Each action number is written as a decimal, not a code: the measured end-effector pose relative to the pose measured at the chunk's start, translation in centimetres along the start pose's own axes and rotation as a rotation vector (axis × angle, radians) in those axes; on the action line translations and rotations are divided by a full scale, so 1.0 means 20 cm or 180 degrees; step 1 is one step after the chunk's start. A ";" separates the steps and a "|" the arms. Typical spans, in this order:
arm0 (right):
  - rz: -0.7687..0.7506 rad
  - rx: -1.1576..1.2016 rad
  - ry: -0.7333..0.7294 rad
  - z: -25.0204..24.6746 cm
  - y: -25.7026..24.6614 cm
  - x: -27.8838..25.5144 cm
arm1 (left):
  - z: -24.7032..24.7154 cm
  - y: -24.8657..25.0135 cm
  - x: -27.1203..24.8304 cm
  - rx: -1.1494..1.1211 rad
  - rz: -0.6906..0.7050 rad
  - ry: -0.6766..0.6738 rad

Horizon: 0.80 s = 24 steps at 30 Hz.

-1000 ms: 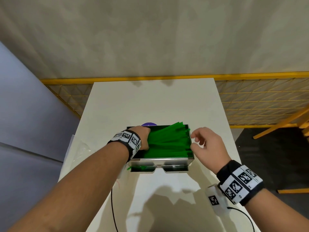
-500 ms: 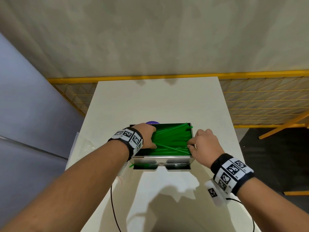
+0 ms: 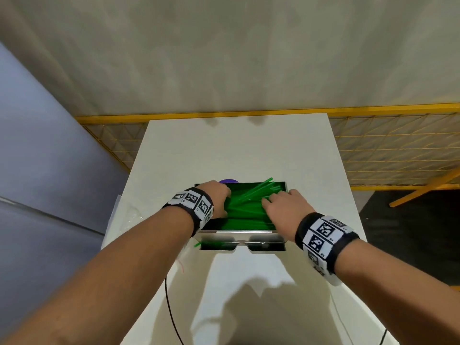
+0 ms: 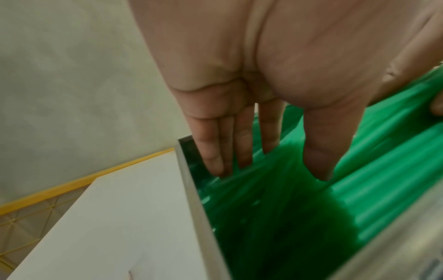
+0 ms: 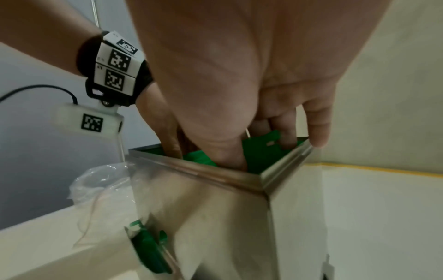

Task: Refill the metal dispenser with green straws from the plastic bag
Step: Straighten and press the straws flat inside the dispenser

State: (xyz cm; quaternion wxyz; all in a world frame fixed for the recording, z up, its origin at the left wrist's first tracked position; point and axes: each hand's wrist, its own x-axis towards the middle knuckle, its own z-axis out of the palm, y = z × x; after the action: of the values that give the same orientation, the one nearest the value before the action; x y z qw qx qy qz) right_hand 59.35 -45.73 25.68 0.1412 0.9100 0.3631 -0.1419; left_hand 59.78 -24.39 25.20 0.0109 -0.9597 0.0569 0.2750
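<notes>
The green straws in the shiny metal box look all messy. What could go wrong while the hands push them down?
1. Some green plastic straws lie crossed, and a few poke over the back rim of the metal dispenser box. They might bend or flip out.
2. One straw end sticks out of the front slot and could slide onto the white table.
3. Both the left hand and right hand press inside, so the box might shift.

The straws [image 3: 249,207] are bright green inside the shiny silver metal dispenser [image 3: 241,236]. The counter [image 3: 236,150] is plain white. Behind the dispenser a small purple patch [image 3: 227,181] shows. The wristbands [image 3: 323,235] are black with white panels of black square-code patterns. The plastic bag [image 5: 100,181] beside the dispenser is clear. The railing [image 3: 373,112] beyond the counter is yellow.
</notes>
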 end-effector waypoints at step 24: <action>0.0159 0.0180 0.0117 -0.03 -0.04 0.11 | 0.12 0.02 0.00 -0.0155 0.0021 -0.0048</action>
State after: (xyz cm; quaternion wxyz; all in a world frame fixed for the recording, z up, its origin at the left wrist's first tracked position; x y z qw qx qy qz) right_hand 60.42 -43.71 25.35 0.1122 0.9248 0.3386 -0.1319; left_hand 58.46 -24.57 23.17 -0.0130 -0.9574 0.0533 0.2835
